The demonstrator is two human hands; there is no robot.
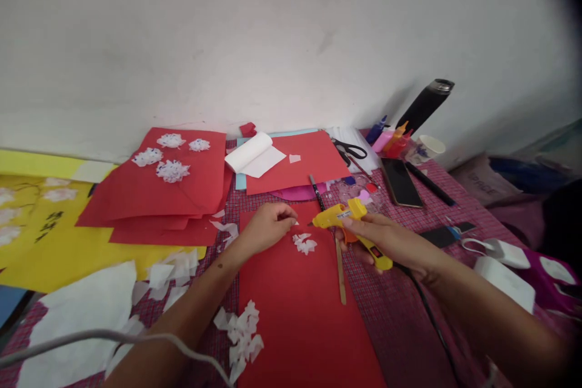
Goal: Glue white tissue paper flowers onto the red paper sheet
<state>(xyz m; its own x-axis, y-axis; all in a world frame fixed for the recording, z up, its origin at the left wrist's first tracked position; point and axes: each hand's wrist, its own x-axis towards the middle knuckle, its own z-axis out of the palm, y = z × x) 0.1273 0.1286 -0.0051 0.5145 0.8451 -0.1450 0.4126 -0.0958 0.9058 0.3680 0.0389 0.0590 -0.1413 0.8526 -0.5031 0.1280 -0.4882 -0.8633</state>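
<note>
My right hand (373,239) grips a yellow hot glue gun (339,216), its nozzle pointing left. Just left of that nozzle, my left hand (268,227) pinches a tiny white paper piece (295,223). Both hands are over a sheet of red paper (304,303). Below the fingertips, a small cluster of crumpled white paper (304,244) sits on the red sheet. More twisted white paper bits (243,333) lie at the sheet's lower left edge. A wooden stick (341,273) rests along its right side.
Red sheets with white paper flowers (173,171) lie left, over yellow paper (40,257). A paper roll (249,153), scissors (349,150), phone (401,182), black bottle (425,103) and paper cup (430,147) stand or lie farther back. A grey cable (113,334) crosses the lower left.
</note>
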